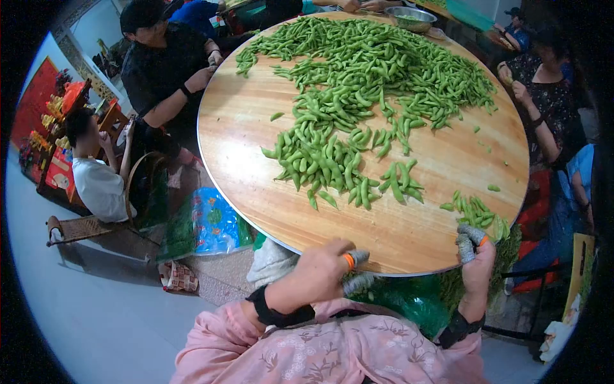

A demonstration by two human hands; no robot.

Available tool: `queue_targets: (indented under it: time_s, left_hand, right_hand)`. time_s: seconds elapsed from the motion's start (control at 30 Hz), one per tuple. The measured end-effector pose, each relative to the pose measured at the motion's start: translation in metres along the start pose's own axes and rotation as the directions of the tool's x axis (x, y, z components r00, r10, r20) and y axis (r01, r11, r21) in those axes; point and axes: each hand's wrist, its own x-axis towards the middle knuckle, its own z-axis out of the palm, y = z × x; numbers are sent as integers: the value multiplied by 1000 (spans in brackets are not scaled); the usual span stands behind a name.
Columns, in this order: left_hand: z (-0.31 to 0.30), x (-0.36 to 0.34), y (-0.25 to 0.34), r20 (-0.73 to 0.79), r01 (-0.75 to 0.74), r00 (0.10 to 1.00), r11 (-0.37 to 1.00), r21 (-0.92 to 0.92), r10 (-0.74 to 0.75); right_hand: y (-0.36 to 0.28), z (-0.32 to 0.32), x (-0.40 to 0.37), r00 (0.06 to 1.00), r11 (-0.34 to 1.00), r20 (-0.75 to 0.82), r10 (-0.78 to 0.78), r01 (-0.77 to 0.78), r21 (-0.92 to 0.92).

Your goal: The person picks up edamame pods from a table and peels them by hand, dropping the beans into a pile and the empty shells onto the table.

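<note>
My left hand (320, 272) is at the near rim of the round wooden table (249, 185). Its thumb and forefinger, in grey finger covers, stand apart, and no pod shows between them. Beside a small pile of green soybean pods (473, 210) at the near right rim, my right hand (478, 264) has two grey-covered fingertips close together. Whatever these might pinch is hidden. A large heap of green soybean pods (358, 70) spreads over the far half, with a nearer cluster of pods (326, 160) in the middle.
A metal bowl (411, 20) stands at the far rim. People sit around the table: one in black (153, 77) at left, one in a dark patterned top (543, 96) at right. Under the near right rim are a green plastic bag (409, 297) and greenish plant matter (473, 281).
</note>
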Motion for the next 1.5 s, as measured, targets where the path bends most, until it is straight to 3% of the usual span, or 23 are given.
queue_targets:
  time_s: [0.03, 0.17, 0.3, 0.4, 0.5, 0.53, 0.57, 0.6, 0.63, 0.7, 0.73, 0.8, 1.0, 1.33, 1.5]
  left_hand:
    - [-5, 2, -4, 1, 2, 1000, 1000, 0, -2]
    - [-30, 29, -41, -200, 178, 974, 910, 375, -108]
    - [-35, 45, -71, -46, 176, 982, 808, 562, -182]
    - [-35, 47, -71, -73, 106, 994, 851, 514, -80]
    - [-37, 43, -55, 27, 170, 980, 906, 387, -195]
    - [-34, 39, -45, 77, 268, 960, 963, 26, -269]
    - [-30, 35, -34, 153, 353, 935, 874, -332, -320]
    - [-23, 31, -24, 149, 339, 940, 793, -506, -307]
    - [-18, 27, -19, 157, 341, 940, 791, -507, -304]
    - [-11, 21, -11, 195, 329, 942, 642, -693, -272]
    - [-11, 21, -6, 204, 332, 942, 645, -688, -267]
    - [-7, 19, -5, 212, 320, 947, 646, -693, -241]
    - [-6, 19, -4, 197, 246, 968, 708, -661, -153]
    - [-13, 21, -4, 221, 184, 973, 775, -604, -59]
    - [-15, 22, -5, 277, 194, 960, 801, -566, -37]
  right_hand:
    - [0, 3, -1, 1000, 1000, 30, -5, 4, 17]
    - [-10, 19, -7, 989, 997, 140, -56, 49, 51]
    - [-25, 41, -12, 965, 995, 250, -77, 60, 76]
    - [-36, 56, -15, 944, 993, 318, -87, 58, 99]
    - [-41, 66, -15, 906, 988, 410, -107, 51, 146]
    - [-46, 70, -15, 881, 979, 465, -89, -8, 202]
    - [-49, 74, -14, 851, 965, 520, -75, -69, 253]
    - [-49, 77, -13, 835, 960, 542, -101, -61, 272]
    - [-51, 80, -13, 838, 960, 538, -94, -66, 270]
    - [-54, 83, -12, 796, 934, 597, -98, -134, 331]
    - [-56, 82, -12, 799, 934, 594, -91, -139, 330]
    - [-57, 80, -14, 726, 878, 687, -18, -317, 358]
    - [-53, 79, -17, 699, 770, 715, 15, -465, 438]
    - [-53, 83, -19, 722, 826, 692, 27, -406, 391]
    - [-52, 79, -18, 682, 830, 731, 15, -416, 371]
